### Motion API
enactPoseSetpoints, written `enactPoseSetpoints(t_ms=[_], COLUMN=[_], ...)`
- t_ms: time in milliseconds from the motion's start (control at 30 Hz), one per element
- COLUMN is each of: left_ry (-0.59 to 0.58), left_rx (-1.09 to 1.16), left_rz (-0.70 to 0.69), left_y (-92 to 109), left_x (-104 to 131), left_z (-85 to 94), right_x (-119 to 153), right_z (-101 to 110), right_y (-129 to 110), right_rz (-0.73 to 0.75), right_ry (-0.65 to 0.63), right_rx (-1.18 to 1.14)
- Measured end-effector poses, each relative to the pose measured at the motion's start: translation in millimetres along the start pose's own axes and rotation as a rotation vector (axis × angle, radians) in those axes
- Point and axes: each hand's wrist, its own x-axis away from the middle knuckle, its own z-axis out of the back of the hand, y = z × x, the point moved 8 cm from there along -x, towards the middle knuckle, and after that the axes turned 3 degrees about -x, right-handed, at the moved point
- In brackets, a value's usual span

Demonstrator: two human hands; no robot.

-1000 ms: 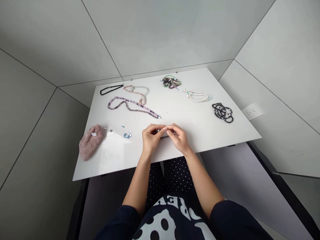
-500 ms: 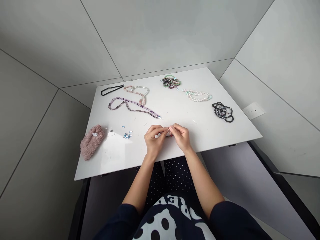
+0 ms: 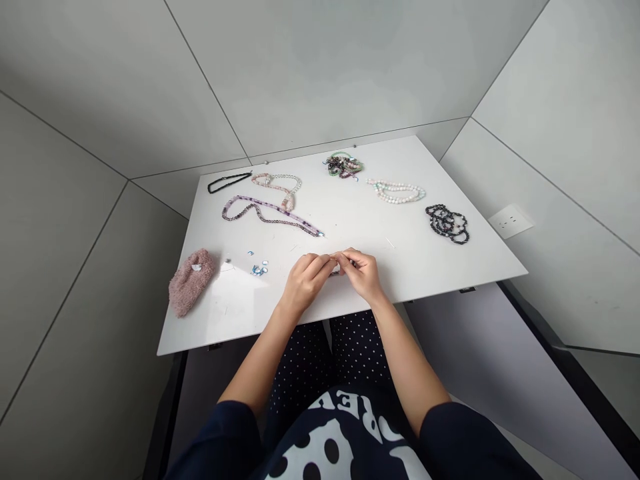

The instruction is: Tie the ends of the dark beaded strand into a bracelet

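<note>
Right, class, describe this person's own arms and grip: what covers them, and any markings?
Dark navy sleeves with no visible markings end near the elbows; the forearms below are uncovered. The left grip and right grip are ungloved hands, with no ring, watch or bracelet showing.

Dark shirt (image 3: 361,448): large white letters across front. We make out E (image 3: 347,402) and, next to it, R (image 3: 371,425); neighbouring letters only partly seen, so whole word escapes us. White shape with dark round spots (image 3: 306,448) printed beside them: letter or drawing, we cannot tell. Small white label (image 3: 197,267) on pink fluffy item (image 3: 187,291): too small for us to read. Blue-and-white pieces (image 3: 259,270) on table (image 3: 240,313): any print likewise too small.
</note>
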Motion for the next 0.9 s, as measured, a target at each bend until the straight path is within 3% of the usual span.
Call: enactPoseSetpoints(t_ms=[133,233,367,467,567,767,900], left_ry=[-0.085,-0.141,-0.275,-0.415,-0.497,-0.462,-0.409], left_rx=[0.036,0.226,0.546,0.875,1.181,1.502,1.618], left_rz=[0.016,0.124,0.406,0.654,0.806,0.984,1.051], left_y=[-1,-7,-25,-33,-30,-27,-24], left_x=[-4,-7,-8,-2,2,8,12], left_z=[-1.4,-2.6,-9.9,-23.2,-35.0,-52.8,-61.9], right_x=[0,0,2,4,7,8,7], right_z=[-1,0,-2,-3,-5,-5,-1], right_y=[-1,-3,-6,-3,1,-14,-17], right_rz=[0.095,0.157,0.175,0.086,-0.009,0.109,0.164], right_ry=[0.01,0.046,0.036,-0.004,-0.048,-0.101,-0.021], right_rx=[0.137,0.23,0.221,0.088,-0.109,-0.188,-0.136])
